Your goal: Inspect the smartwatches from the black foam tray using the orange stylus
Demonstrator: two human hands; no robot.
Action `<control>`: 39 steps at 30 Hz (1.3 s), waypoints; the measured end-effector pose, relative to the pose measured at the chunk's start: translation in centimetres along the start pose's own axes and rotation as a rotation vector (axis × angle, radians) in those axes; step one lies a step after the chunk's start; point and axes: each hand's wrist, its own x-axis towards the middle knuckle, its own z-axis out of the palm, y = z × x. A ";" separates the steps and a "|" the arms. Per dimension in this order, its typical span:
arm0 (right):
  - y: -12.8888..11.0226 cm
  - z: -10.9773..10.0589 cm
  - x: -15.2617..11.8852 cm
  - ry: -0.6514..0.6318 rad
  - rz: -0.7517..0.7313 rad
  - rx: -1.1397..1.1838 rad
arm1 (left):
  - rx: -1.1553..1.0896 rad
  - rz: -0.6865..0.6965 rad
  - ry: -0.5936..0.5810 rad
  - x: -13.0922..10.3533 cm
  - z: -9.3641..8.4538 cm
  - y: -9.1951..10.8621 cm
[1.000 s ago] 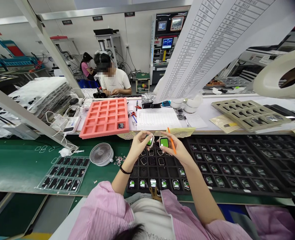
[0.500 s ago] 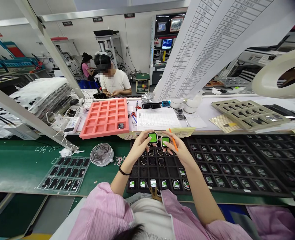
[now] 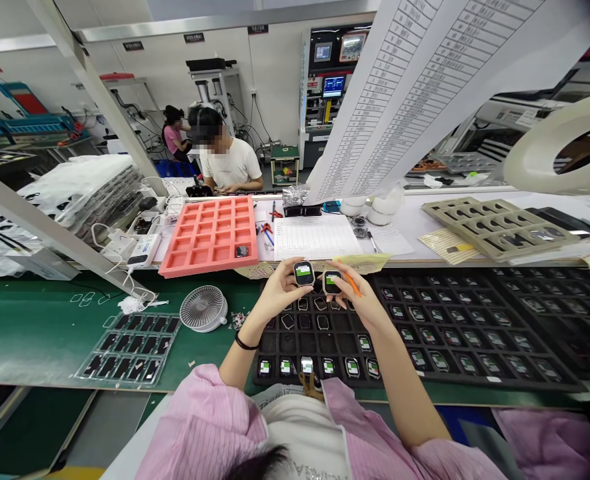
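My left hand (image 3: 283, 288) is closed around the edges of a square smartwatch (image 3: 304, 273), its lit screen green and white and turned up towards me. A second smartwatch (image 3: 331, 282) with a similar screen is gripped in my right hand (image 3: 355, 293), a finger lying over its face. An orange stick-like tool (image 3: 351, 279) is tucked in the same right hand; its exact kind I cannot make out. Both watches are held side by side, a small gap apart, above a black compartment tray (image 3: 299, 344). Watch cases lie in the tray's upper rows, and lit watches fill its front row.
More black trays of watches (image 3: 467, 333) lie to the right. A pink tray (image 3: 209, 237), a printed sheet (image 3: 319, 238) and a beige tray (image 3: 499, 227) rest on the shelf. Left are a small fan (image 3: 203, 309) and a clear tray (image 3: 127, 348). Hanging sheets (image 3: 389, 93) slant overhead. A co-worker (image 3: 229, 160) sits opposite.
Both watch screens have gone from a green grid to a part-white, part-green display. My left thumb has moved off its screen to the lower edge. The orange tool has tilted slightly.
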 end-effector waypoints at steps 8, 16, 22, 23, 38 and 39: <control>-0.3 0.3 -0.2 0.051 -0.017 -0.132 | 0.552 0.295 -0.082 0.1 0.8 0.1; -0.7 1.4 -1.3 0.056 0.029 -0.466 | 0.956 0.439 -0.170 1.0 1.3 -1.3; -1.2 1.0 -1.2 -0.070 0.023 -0.138 | 0.761 0.485 -0.074 0.7 1.1 -0.9; -1.3 0.9 -1.1 -0.100 0.032 -0.069 | 0.721 0.503 -0.051 0.6 1.2 -0.7; -1.8 1.1 -1.1 -0.142 0.024 0.048 | 0.568 0.605 -0.043 0.2 1.9 -0.6; -1.8 1.2 -1.1 -0.138 0.022 0.054 | 0.565 0.607 -0.041 0.2 2.0 -0.6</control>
